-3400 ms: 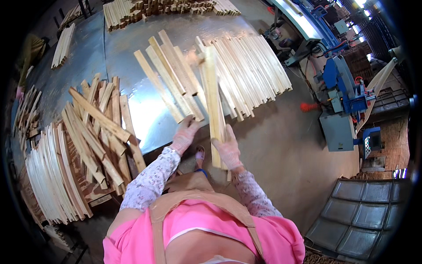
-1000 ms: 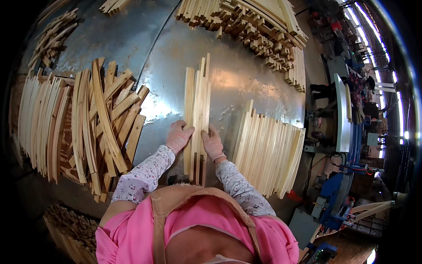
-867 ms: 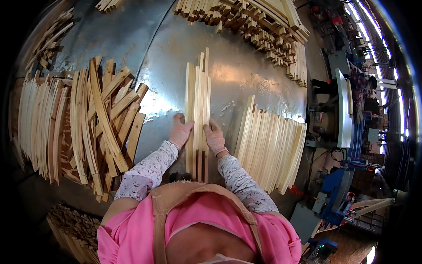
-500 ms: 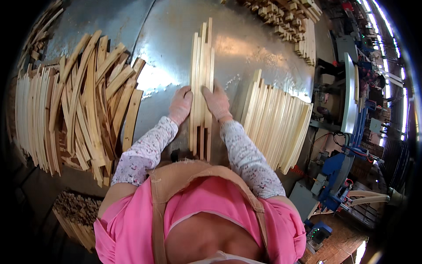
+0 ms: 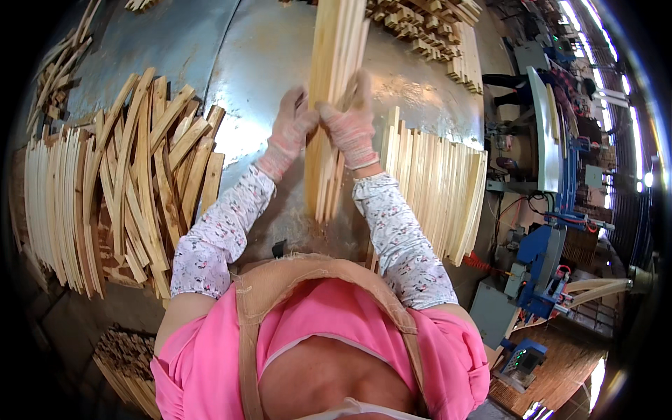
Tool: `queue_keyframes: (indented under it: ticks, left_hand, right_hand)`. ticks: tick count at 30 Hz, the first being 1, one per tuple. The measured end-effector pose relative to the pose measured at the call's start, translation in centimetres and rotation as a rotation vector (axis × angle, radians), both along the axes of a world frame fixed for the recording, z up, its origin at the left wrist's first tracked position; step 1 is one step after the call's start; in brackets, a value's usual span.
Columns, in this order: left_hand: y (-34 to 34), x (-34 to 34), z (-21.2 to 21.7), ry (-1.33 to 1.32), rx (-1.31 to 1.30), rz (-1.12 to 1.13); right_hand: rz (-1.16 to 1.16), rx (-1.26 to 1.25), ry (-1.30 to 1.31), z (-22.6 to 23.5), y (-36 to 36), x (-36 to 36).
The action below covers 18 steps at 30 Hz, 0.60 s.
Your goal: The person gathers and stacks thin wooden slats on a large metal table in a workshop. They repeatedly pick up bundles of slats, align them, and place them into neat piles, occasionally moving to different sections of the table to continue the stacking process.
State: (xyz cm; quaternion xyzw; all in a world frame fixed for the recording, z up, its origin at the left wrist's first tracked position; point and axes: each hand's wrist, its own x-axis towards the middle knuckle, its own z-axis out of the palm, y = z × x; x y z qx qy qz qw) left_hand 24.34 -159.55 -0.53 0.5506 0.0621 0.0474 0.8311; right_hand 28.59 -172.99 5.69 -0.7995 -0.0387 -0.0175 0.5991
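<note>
Starting far left: neat row of pale slats (image 5: 52, 203) on table edge, then loose crossed pile of wood strips (image 5: 150, 175) beside it. Left hand (image 5: 292, 129), gloved, fingers closed round left edge of slat bundle (image 5: 334, 84). Bundle is lifted off the metal table (image 5: 259, 63), held roughly upright betw. both hands, centre frame. Right hand (image 5: 350, 129), gloved, clamped on bundle's right edge, touching left hand. Right of that: flat stack of slats (image 5: 437, 189) on table. Top right: stacked wood blocks (image 5: 427, 31).
</note>
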Motion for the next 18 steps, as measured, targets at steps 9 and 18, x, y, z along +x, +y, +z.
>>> queue_keyframes:
  ticks: [9, 18]
  left_hand:
    - [-0.6, 2.6, 7.2, -0.481, -0.213, -0.495]
    - [-1.1, -2.2, 0.7, -0.169, -0.123, -0.582]
  right_hand:
    - [0.095, 0.036, -0.448, 8.7, -2.0, -3.9]
    - [0.032, 0.168, -0.058, -6.9, -3.0, -8.1]
